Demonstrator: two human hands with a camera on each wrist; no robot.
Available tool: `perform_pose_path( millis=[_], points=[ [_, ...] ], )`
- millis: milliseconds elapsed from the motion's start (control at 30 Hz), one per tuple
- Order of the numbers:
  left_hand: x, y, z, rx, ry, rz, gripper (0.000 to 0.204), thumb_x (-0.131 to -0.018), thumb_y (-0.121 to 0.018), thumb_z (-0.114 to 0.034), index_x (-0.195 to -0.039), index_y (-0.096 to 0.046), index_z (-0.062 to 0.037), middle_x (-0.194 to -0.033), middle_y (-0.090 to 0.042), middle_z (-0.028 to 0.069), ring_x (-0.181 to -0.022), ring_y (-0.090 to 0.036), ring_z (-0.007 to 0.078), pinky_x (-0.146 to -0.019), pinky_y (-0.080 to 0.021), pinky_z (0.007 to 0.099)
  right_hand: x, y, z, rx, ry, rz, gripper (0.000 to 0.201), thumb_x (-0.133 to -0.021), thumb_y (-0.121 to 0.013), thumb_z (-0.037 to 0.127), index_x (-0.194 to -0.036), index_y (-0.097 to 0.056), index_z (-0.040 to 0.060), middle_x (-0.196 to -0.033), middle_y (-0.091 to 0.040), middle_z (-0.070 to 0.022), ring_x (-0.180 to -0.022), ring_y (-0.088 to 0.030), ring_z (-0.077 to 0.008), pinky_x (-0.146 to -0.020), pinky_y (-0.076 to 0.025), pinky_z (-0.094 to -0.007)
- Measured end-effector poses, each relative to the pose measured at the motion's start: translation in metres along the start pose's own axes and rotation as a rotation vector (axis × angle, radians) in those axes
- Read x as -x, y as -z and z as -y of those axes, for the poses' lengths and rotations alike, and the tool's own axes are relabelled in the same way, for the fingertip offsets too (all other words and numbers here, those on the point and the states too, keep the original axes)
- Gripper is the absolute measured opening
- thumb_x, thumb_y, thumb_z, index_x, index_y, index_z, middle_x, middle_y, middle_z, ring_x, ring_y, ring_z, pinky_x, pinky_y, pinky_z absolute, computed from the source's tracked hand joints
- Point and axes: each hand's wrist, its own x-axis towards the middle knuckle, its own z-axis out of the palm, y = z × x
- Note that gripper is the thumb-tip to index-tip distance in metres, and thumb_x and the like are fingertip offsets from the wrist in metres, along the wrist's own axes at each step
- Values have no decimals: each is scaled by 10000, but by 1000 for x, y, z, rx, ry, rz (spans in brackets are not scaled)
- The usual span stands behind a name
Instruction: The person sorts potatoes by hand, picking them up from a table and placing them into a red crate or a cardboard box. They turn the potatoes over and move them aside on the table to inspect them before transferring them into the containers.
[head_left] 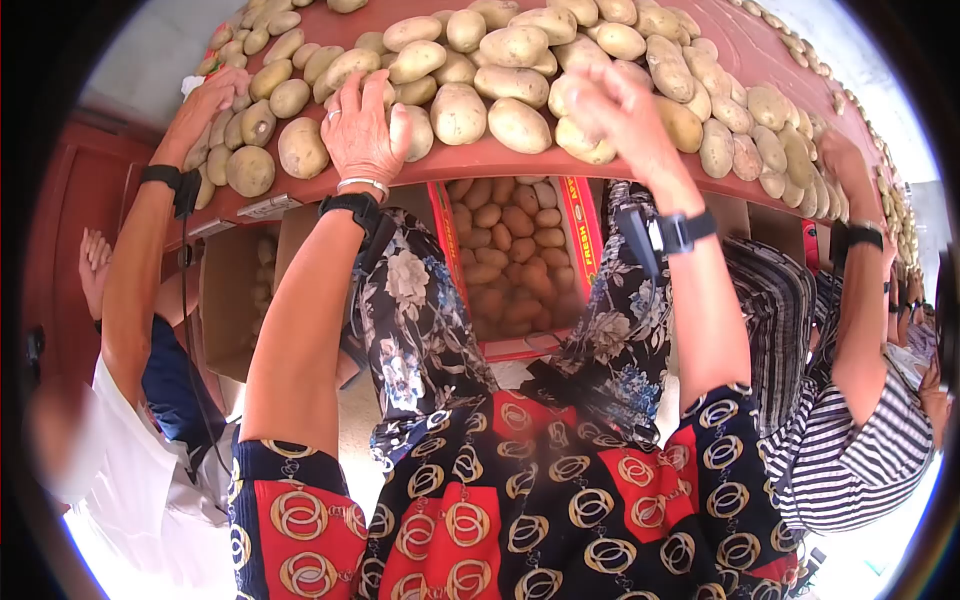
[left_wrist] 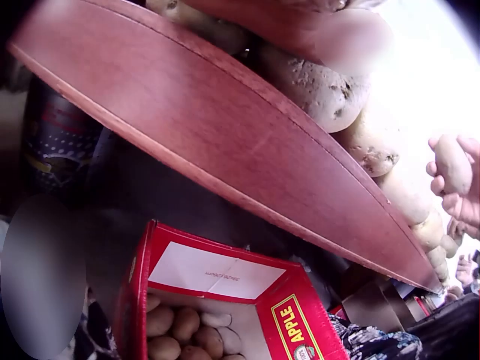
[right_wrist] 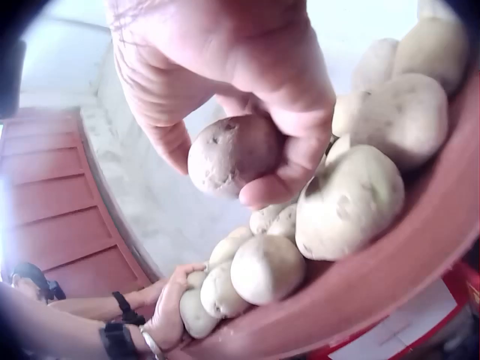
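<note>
My right hand (head_left: 618,110) is raised over the potato pile and blurred in the head view. In the right wrist view, its thumb and fingers grip a small potato (right_wrist: 229,155) above the others. My left hand (head_left: 362,135), with a ring and a bracelet, rests on potatoes at the table's near edge, its fingers extended forward over them. From the right wrist camera, the left hand (right_wrist: 166,309) lies against the end of the row. Large pale potatoes (head_left: 460,113) are heaped between and beyond both hands.
A red apple carton (head_left: 438,225) holding potatoes stands below the edge of the red table (head_left: 330,182), between my knees. Other people's hands (head_left: 212,95) work at both sides. Another open carton (head_left: 228,300) sits at the lower left.
</note>
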Motion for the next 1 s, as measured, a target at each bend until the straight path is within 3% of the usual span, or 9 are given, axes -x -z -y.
perform_pose_path(
  millis=[33, 167, 433, 600, 700, 767, 900, 967, 1000],
  points=[
    [-1, 1, -1, 0, -6, -5, 484, -770, -522, -320, -1219, -538, -141, -1290, -467, 124, -1148, -460, 352, -947, -376, 475, 16, 0, 7, -169, -168, 144, 357, -769, -711, 242, -1052, -612, 48, -859, -647, -53, -840, -611, -142, -778, -485, -288],
    [1, 3, -3, -29, -5, -11, 486, -774, -515, -262, -1243, -512, -133, -1283, -479, 128, -1155, -472, 352, -947, -383, 463, 54, -19, -1, 120, 278, 344, 346, -762, -704, 203, -1057, -597, 57, -853, -631, -36, -842, -598, -119, -783, -482, -288],
    [-1, 8, -9, 6, 20, -10, 485, -751, -554, -290, -1213, -532, -143, -1299, -457, 121, -1163, -453, 340, -947, -377, 473, 95, -48, -21, 259, -40, 650, 340, -779, -657, 135, -1098, -573, 48, -989, -633, -116, -956, -611, -253, -826, -484, -366],
    [4, 7, -7, -8, 22, 17, 486, -757, -551, -295, -1218, -534, -139, -1323, -439, 121, -1166, -452, 342, -945, -377, 475, 73, -25, -60, 496, 79, 324, 244, -779, -628, 126, -1003, -623, 29, -967, -664, -141, -908, -624, -338, -830, -496, -392],
    [-3, 8, -7, -3, 24, 11, 488, -756, -550, -296, -1217, -537, -135, -1327, -438, 121, -1166, -454, 342, -942, -378, 475, 79, -10, -52, 221, -128, 540, 191, -827, -658, 137, -970, -634, 12, -887, -667, -81, -839, -624, -150, -800, -490, -294],
    [3, 9, -9, -2, 32, 6, 489, -755, -551, -296, -1215, -538, -133, -1325, -442, 121, -1166, -455, 342, -939, -379, 474, 77, -1, -54, 48, -91, 345, 163, -857, -637, 110, -972, -630, -5, -881, -662, -36, -835, -595, -80, -778, -488, -254],
    [-2, 11, -10, -12, 3, -5, 488, -752, -523, -242, -1227, -523, -126, -1274, -482, 120, -1139, -474, 344, -937, -390, 454, 51, 18, -20, -103, -56, 258, 119, -875, -617, 86, -965, -633, 10, -881, -643, -7, -810, -576, -63, -742, -472, -221],
    [0, 11, -11, -12, 8, -9, 489, -754, -521, -242, -1230, -525, -127, -1277, -482, 122, -1146, -471, 345, -940, -389, 451, 30, 25, -7, 199, 164, 150, 146, -878, -618, 96, -999, -624, 15, -905, -637, -10, -820, -579, -66, -747, -472, -218],
    [0, 9, -10, -22, 2, -15, 497, -755, -523, -242, -1239, -519, -129, -1290, -474, 120, -1157, -467, 342, -949, -385, 449, 19, 22, -7, -37, 22, 104, 195, -870, -623, 100, -1044, -615, 12, -951, -641, -23, -856, -590, -88, -766, -477, -241]
  ],
)
